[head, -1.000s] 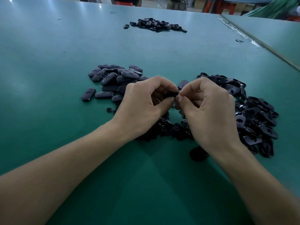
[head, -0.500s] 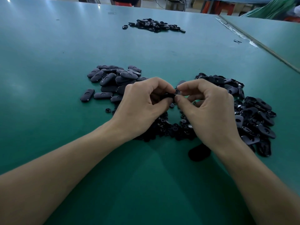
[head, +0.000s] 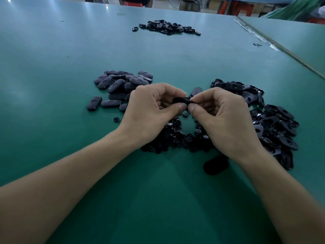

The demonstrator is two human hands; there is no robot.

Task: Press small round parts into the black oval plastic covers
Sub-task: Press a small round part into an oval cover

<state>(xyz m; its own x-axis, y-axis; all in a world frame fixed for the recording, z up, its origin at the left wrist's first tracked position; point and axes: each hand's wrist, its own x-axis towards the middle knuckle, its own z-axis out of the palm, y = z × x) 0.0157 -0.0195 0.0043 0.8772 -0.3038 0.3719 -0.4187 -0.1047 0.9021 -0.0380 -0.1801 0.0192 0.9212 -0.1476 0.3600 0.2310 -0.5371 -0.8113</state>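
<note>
Both hands meet over the middle of the flat green-topped work table (head: 70, 50). The left hand (head: 149, 111) and the right hand (head: 223, 120) are curled, thumbs and forefingers pinching one glossy black oval plastic cover (head: 181, 100) between them, held just above the table with the two thumb tips almost touching beneath it. Whether a small round part sits in that cover I cannot tell; the fingers hide most of it.

Right under the hands lies a heap of small black round plastic parts (head: 175, 136), spread between the two wrists. To the left, just beyond the left hand's knuckles, is a cluster of dark oval covers lying smooth side up (head: 121, 85), with one stray round piece (head: 116, 119) near its front edge. To the right, beside and behind the right hand, is a bigger, messier pile of black oval covers, many hollow side up (head: 274, 124). A single dark oval cover (head: 216, 164) lies by itself close to the right wrist. Far across the table sits another small pile of black parts (head: 167, 27).
</note>
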